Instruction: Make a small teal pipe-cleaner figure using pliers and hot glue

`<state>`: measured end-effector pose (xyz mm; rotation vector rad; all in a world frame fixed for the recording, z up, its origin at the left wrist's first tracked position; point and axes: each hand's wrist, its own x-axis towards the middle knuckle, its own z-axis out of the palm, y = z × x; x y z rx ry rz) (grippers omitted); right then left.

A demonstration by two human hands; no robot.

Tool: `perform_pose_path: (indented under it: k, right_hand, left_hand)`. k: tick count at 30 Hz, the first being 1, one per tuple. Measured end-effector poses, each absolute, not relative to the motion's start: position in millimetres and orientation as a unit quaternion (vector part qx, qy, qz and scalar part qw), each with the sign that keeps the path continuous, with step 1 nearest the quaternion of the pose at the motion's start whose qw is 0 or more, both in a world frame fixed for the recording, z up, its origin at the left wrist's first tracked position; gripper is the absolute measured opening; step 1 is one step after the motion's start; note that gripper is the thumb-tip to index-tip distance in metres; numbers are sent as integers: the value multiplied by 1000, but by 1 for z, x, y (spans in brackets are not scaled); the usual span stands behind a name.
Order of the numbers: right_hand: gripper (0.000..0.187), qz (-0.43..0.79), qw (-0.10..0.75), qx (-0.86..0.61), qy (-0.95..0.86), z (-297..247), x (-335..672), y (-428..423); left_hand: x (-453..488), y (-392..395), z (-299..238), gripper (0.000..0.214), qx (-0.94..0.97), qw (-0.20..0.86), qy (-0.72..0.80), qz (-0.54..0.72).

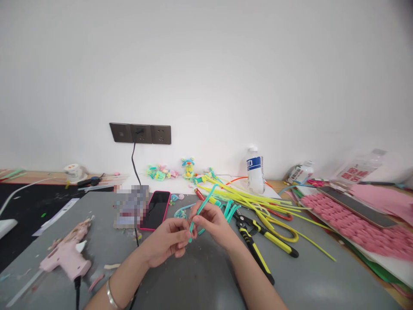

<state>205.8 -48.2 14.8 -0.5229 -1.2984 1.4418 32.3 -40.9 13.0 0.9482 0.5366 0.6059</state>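
Note:
Both of my hands meet over the middle of the grey mat (200, 275). My right hand (214, 224) pinches a teal pipe cleaner (204, 206) that rises up and to the right from my fingers. My left hand (167, 241) is closed, its fingertips gripping the lower end of the same teal pipe cleaner. A silver bangle (111, 295) sits on my left wrist. More teal pieces (229, 209) lie just behind my right hand.
Yellow-handled pliers (258, 241) lie right of my hands, beside a heap of yellow pipe cleaners (254, 200). A pink glue gun (66, 256) lies at the left, a pink-cased phone (156, 209) behind. A bottle (255, 170), small figures (188, 168) and pink knitted pieces (351, 224) stand further off.

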Motion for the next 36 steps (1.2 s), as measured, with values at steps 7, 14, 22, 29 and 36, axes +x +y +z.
perform_pose_path:
  k: [7,14,22,29,36]
  right_hand:
    - [30,546,589,-268,-533,15,202,-44]
    - [23,458,640,-272,-553,12,195,-44]
    - [24,429,619,-302,-584,10,186,-47]
    - [23,446,604,-272,-602,2,177,-46]
    - [28,507,624,-299,-513,-2,185,-41]
  left_hand:
    - [32,-37,11,41,456,771,262,358]
    - [34,-37,16,42,454,709,274,465]
    - [36,-39,23,44,420,658,302,547]
    - [37,-38,17,45,412,640,319,565]
    - [35,-35,17,42,399,682,315,526]
